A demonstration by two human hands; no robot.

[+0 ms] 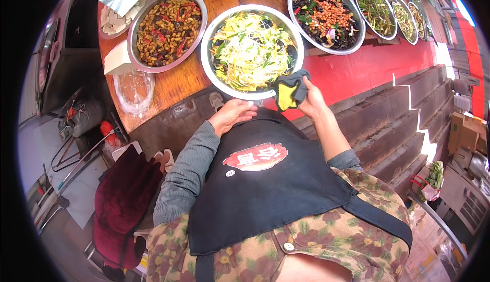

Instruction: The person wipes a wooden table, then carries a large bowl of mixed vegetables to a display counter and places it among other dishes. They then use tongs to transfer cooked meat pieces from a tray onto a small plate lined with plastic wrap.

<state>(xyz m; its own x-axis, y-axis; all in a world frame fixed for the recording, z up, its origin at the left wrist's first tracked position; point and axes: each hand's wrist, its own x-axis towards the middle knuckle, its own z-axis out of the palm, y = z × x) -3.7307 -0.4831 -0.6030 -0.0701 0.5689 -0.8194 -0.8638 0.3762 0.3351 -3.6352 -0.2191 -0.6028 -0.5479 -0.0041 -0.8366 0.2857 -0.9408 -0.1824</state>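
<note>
In front of me a round metal basin (206, 58) holds a salad of pale noodles, yellow shreds, greens and black fungus (252, 50). My right hand (314, 100) grips a folded cloth (289, 92), dark grey with a yellow side, against the basin's lower right rim. Just below the near rim is my left hand (235, 114), thumb raised a little from loosely bent fingers. Nothing shows clearly in it. Whether it touches the rim is hard to tell. A black apron (264, 190) with a red printed patch covers my front.
On the wooden table (168, 94), a basin of beans with red peppers (168, 31) stands left. A basin of black fungus with peanuts (325, 18) stands right, beyond it several dishes (377, 12). A plastic container (134, 90) lies near the edge. A person in dark red (122, 201) is lower left; steps (386, 129) rise right.
</note>
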